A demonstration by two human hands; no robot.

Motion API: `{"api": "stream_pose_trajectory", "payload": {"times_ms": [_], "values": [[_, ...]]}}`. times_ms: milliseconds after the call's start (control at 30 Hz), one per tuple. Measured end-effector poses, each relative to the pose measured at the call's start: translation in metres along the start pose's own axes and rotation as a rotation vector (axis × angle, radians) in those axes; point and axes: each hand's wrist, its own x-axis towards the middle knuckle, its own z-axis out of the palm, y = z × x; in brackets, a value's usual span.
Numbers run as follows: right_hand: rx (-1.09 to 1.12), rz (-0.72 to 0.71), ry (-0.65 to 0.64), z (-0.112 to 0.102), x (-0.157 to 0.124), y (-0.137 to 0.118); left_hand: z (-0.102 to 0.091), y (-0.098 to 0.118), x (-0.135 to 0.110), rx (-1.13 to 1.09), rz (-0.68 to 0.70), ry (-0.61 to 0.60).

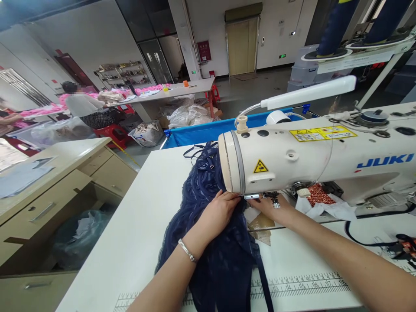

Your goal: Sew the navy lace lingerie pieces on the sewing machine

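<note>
A dark navy fabric with a faint stripe pattern lies heaped on the white sewing table, running under the head of a cream JUKI sewing machine. My left hand, with a silver bracelet on the wrist, rests on the fabric with fingers curled, pressing it just left of the needle. My right hand lies under the machine head at the presser foot; its fingers are mostly hidden by the machine.
A white lamp arm reaches over the machine. A bag of small reddish pieces sits behind the needle. A blue bin stands beyond the table, a beige cabinet at left. A seated person works at a far table.
</note>
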Motion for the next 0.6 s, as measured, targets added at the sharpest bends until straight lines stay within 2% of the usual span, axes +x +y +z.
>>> {"api": "stream_pose_trajectory", "payload": {"times_ms": [300,433,600], "values": [[0.024,-0.006,-0.030,0.0058,0.0006,0.0012,0.0044,-0.0034,-0.0007,-0.011,0.016,0.035],[0.038,0.047,-0.010,0.0079,0.0017,0.0018,0.0042,-0.0031,-0.0010,-0.001,0.010,0.033],[-0.051,-0.046,-0.061,0.0046,0.0013,0.0026,0.0036,-0.0023,-0.0023,0.012,0.017,0.027]]}}
